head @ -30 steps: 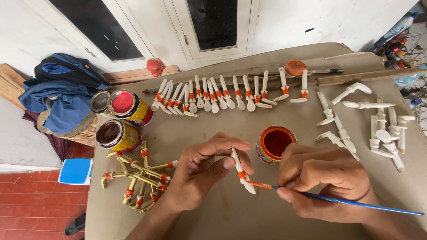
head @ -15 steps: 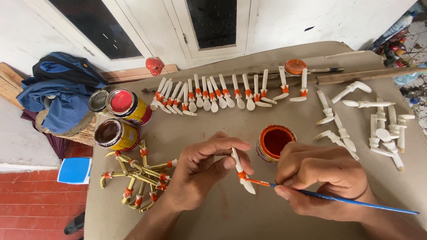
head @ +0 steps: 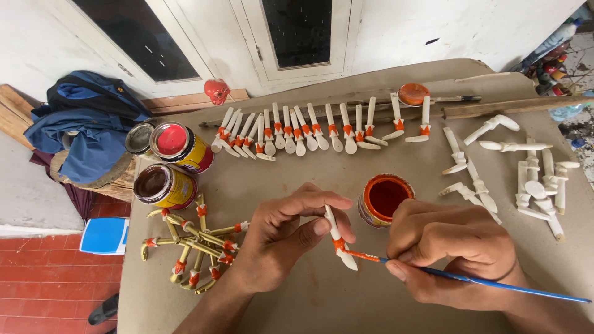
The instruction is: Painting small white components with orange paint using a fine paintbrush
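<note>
Low in the centre of the frame, the left hand [head: 281,238] is pinching a small white carved wooden piece with an orange band [head: 338,238] between thumb and forefinger, the other fingers curling loosely beside it. To its right, the right hand [head: 455,253] is closing its fingers around a thin blue-handled paintbrush [head: 495,286], whose orange-loaded tip is touching the band on the piece.

The likeliest slip, as I judge it, is wet orange smearing past the band onto the bare white wood, or onto the left thumb, because the fingers are sitting so close to the fresh paint. The open round tin of orange paint [head: 383,198] is standing just above both hands, so a careless wrist could tip it.

The worn beige tabletop [head: 309,303] is looking matte and slightly scuffed. Across the upper centre, a row of white banded pieces [head: 309,131] is lying side by side, smooth and spoon-like. At the right, unpainted white pieces [head: 532,176] are lying loosely scattered. At the lower left, a pile of gold-painted pieces with orange bands [head: 192,247] is lying crisscrossed, below two glossy yellow paint cans [head: 170,167]. A blue cloth bag [head: 90,124] is slumping at the upper left.
</note>
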